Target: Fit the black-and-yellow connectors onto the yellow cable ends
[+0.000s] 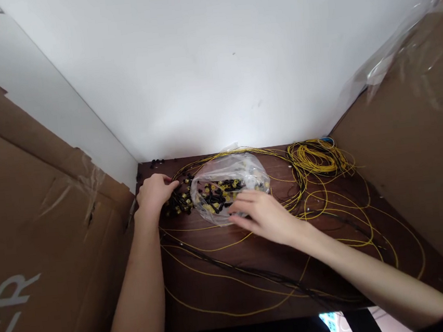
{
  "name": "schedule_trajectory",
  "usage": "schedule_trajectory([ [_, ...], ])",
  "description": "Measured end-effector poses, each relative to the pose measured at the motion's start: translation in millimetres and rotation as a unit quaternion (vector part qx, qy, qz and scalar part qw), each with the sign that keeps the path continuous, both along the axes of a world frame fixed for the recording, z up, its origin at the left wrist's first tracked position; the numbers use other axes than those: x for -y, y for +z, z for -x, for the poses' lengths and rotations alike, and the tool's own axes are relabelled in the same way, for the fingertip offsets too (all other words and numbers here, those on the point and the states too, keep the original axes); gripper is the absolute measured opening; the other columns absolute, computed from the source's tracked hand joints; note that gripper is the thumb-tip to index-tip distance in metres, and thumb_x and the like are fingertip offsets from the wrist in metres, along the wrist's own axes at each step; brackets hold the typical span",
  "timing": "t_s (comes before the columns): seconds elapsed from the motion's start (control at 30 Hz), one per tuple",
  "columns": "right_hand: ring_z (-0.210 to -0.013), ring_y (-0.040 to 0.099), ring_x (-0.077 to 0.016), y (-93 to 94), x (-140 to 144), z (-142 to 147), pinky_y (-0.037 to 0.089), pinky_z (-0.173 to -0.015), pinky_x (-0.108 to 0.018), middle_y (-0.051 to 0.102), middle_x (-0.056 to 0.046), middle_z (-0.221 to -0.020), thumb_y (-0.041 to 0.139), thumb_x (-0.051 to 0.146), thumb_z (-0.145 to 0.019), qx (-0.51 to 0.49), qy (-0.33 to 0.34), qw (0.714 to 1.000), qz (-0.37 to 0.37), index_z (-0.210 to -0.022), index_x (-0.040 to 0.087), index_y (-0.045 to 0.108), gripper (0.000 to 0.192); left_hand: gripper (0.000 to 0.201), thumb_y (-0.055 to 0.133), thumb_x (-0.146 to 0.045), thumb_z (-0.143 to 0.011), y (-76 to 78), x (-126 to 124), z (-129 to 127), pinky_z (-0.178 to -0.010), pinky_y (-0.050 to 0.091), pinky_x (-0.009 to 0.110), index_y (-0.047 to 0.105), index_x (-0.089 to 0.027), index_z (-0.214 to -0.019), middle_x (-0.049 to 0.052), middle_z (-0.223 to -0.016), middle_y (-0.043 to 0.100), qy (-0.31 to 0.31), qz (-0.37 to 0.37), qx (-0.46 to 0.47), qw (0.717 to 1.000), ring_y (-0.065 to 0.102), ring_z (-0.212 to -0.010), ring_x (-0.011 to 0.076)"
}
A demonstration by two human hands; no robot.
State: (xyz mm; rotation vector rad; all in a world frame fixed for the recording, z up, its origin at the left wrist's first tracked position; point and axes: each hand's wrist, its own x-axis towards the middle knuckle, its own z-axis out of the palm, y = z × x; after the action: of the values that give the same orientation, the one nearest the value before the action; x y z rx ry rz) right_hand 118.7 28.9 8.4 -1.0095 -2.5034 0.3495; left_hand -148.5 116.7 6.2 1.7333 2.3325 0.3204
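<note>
Fingers of your left hand (154, 192) curl over loose black-and-yellow connectors (178, 204) on the worktop (255, 267), grip unclear, while your right hand (263, 215) lies open-fingered on the clear bag (226, 178), its contents blurred.

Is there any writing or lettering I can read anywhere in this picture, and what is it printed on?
"R" above "ER": large white letters, cut off at the frame edge, on the cardboard box at the left.
Nothing legible on the plastic bag, the yellow cables or the brown board at the right.
</note>
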Motion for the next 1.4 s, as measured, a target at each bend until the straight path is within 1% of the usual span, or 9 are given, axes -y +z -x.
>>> schedule_trajectory([
  [0.27, -0.079, 0.050, -0.0189, -32.3, 14, 21, 0.040, -0.068, -0.031, 0.058, -0.007, -0.083, 0.045, 0.026, -0.092, 0.071, -0.012, 0.997, -0.038, -0.080, 0.016, 0.060, 0.021, 0.044, 0.055, -0.043, -0.078, 7.7, 8, -16, -0.083, 0.046, 0.042, 0.064, -0.019, -0.113, 0.014, -0.110, 0.064, -0.014, -0.025, -0.066, 0.997, 0.057, -0.103, 0.0332],
  [0.4, -0.080, 0.050, -0.0179, -40.0, 13, 19, 0.041, -0.071, -0.030, 0.057, -0.006, -0.082, 0.046, 0.021, -0.090, -0.035, -0.012, 0.999, 0.011, -0.081, 0.016, 0.058, 0.016, 0.037, 0.052, -0.038, -0.081, 15.1, 12, -26, -0.088, 0.043, 0.040, 0.066, -0.018, -0.108, 0.013, -0.107, 0.063, -0.040, -0.138, -0.070, 0.987, 0.056, -0.101, 0.0304],
  [0.5, -0.072, 0.050, -0.0141, -42.2, 8, 16, 0.041, -0.066, -0.026, 0.054, -0.002, -0.075, 0.050, 0.020, -0.087, -0.185, -0.031, 0.978, 0.095, -0.078, 0.017, 0.056, 0.011, 0.031, 0.048, -0.033, -0.083, 21.8, 16, -39, -0.083, 0.045, 0.032, 0.069, -0.015, -0.099, 0.009, -0.096, 0.067, -0.154, -0.189, 0.052, 0.968, 0.059, -0.089, 0.0226],
  [0.67, -0.058, 0.045, -0.0110, -40.8, 1, 12, 0.037, -0.057, -0.024, 0.049, 0.002, -0.064, 0.055, 0.029, -0.084, -0.353, -0.072, 0.909, 0.212, -0.073, 0.018, 0.055, 0.015, 0.034, 0.051, -0.041, -0.082, 24.1, 26, -63, -0.064, 0.045, 0.024, 0.072, -0.014, -0.085, 0.005, -0.078, 0.069, -0.396, 0.024, 0.274, 0.876, 0.060, -0.071, 0.0161],
  [0.77, -0.055, 0.043, -0.0105, -39.0, 0, 10, 0.036, -0.055, -0.024, 0.049, 0.003, -0.061, 0.059, 0.035, -0.080, -0.410, -0.076, 0.870, 0.261, -0.072, 0.018, 0.055, 0.019, 0.028, 0.059, -0.037, -0.078, 22.7, 35, -73, -0.060, 0.044, 0.022, 0.072, -0.015, -0.086, 0.005, -0.077, 0.069, -0.451, 0.105, 0.305, 0.832, 0.059, -0.068, 0.0147],
  [0.93, -0.052, 0.044, -0.0100, -40.8, -1, 8, 0.035, -0.053, -0.024, 0.049, 0.004, -0.057, 0.060, 0.037, -0.079, -0.495, -0.086, 0.809, 0.304, -0.072, 0.019, 0.053, 0.021, 0.034, 0.050, -0.040, -0.085, 29.7, 50, -77, -0.050, 0.043, 0.019, 0.069, -0.012, -0.081, 0.005, -0.067, 0.065, -0.429, 0.157, 0.384, 0.802, 0.055, -0.053, 0.0103],
  [1.17, -0.046, 0.036, -0.0090, -47.6, -4, 7, 0.030, -0.050, -0.023, 0.044, 0.007, -0.052, 0.051, 0.032, -0.085, -0.587, -0.091, 0.750, 0.290, -0.075, 0.021, 0.045, 0.016, 0.026, 0.056, -0.031, -0.084, 31.1, 57, -72, -0.044, 0.037, 0.017, 0.065, -0.015, -0.102, 0.001, -0.062, 0.062, -0.348, 0.034, 0.520, 0.779, 0.047, -0.043, 0.0061],
  [1.27, -0.044, 0.035, -0.0088, -45.3, -4, 7, 0.029, -0.049, -0.023, 0.043, 0.008, -0.050, 0.050, 0.033, -0.085, -0.580, -0.093, 0.758, 0.284, -0.074, 0.021, 0.044, 0.018, 0.025, 0.064, -0.026, -0.078, 21.0, 57, -76, -0.054, 0.045, 0.021, 0.067, -0.015, -0.100, 0.003, -0.071, 0.066, -0.331, -0.020, 0.561, 0.759, 0.054, -0.054, 0.0084],
  [1.4, -0.043, 0.036, -0.0088, -42.2, 1, 8, 0.029, -0.047, -0.023, 0.044, 0.007, -0.049, 0.051, 0.037, -0.085, -0.514, -0.099, 0.813, 0.257, -0.074, 0.021, 0.047, 0.020, 0.020, 0.064, -0.029, -0.079, 8.3, 58, -88, -0.058, 0.048, 0.023, 0.070, -0.015, -0.092, 0.003, -0.072, 0.066, -0.295, -0.054, 0.625, 0.721, 0.057, -0.057, 0.0096],
])
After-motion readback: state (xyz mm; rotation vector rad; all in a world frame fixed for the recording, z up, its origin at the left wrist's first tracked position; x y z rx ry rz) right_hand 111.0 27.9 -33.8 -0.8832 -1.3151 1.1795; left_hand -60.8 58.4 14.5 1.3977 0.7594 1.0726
